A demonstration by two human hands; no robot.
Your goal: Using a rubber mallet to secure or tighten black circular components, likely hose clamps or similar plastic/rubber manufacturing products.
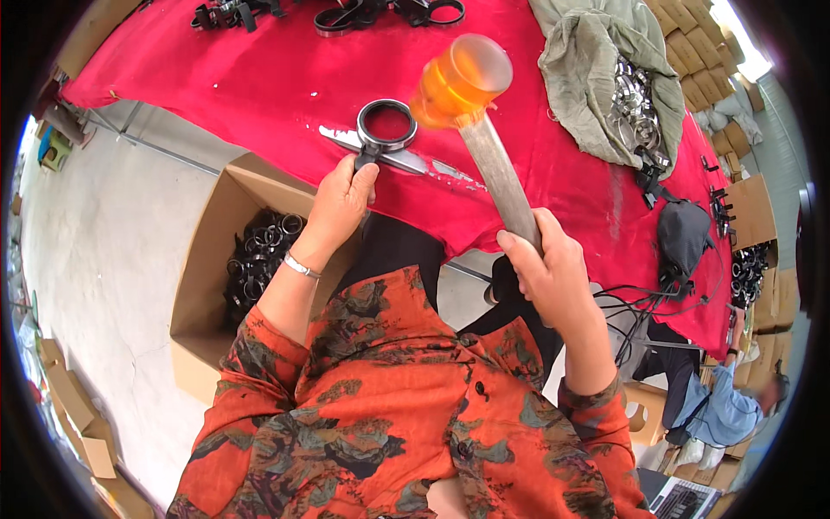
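Observation:
My left hand (341,203) pinches the short black stem of a ring clamp (386,125), a black round ring with a shiny metal band. The ring rests at the near edge of the red-covered table (259,78), over a worn whitish patch in the cloth. In my right hand (553,268) is the grey handle of a mallet (501,169). Its translucent orange head is raised over the table, just right of the ring and apart from it, as far as I can see.
A cardboard box (203,259) of black ring parts stands below the table on my left. More black clamps (346,17) lie at the far edge. A green sack (579,95) spills metal bands at right, near a black pouch (683,233) and cables. Another person (722,406) sits at far right.

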